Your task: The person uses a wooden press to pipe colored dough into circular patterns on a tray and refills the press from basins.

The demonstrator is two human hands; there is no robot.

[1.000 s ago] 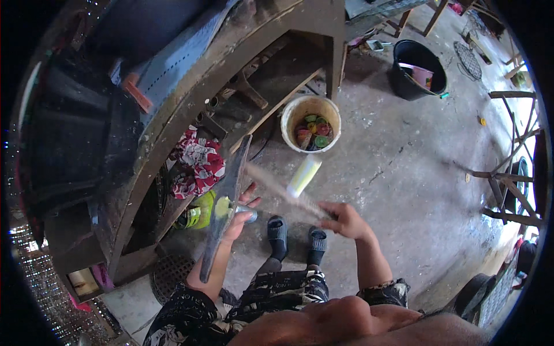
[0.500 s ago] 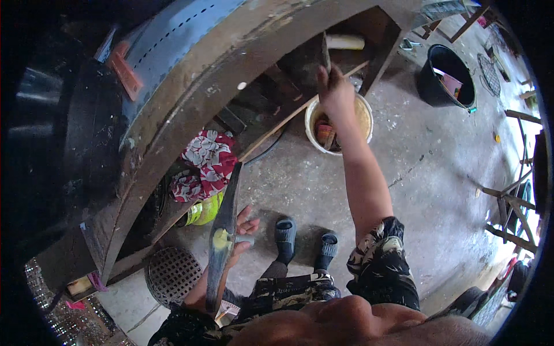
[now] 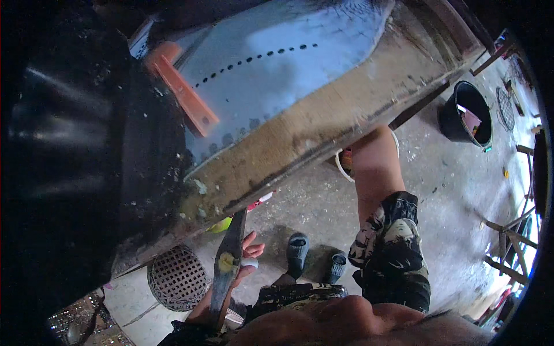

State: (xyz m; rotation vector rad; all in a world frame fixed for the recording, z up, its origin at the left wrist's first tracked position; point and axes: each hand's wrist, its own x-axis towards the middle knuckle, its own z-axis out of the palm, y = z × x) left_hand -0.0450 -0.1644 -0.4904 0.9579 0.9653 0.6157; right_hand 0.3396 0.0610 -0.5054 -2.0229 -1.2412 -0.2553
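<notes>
My left hand (image 3: 249,251) holds a long dark flat tool (image 3: 224,284) with a yellowish smear on its face, its fingers curled loosely behind it around a pale stub handle. My right forearm (image 3: 375,173) reaches under the bench edge (image 3: 323,131), so that hand is hidden. Beneath that forearm is a white bucket (image 3: 341,166) with coloured items inside. On the bench top lie a pale blue sheet (image 3: 271,75) with a row of holes and an orange plastic piece (image 3: 184,98).
A black machine body or tub (image 3: 69,155) fills the left. A black bucket (image 3: 447,124) stands on the concrete floor at right, near wooden frames (image 3: 513,248) and a round grate (image 3: 505,109). A woven basket (image 3: 173,277) sits at lower left beside my feet (image 3: 297,254).
My right hand rose with a long stick into the bench's lower shelf and is now hidden. The view has swung toward the bench top. My left hand still holds the flat tool.
</notes>
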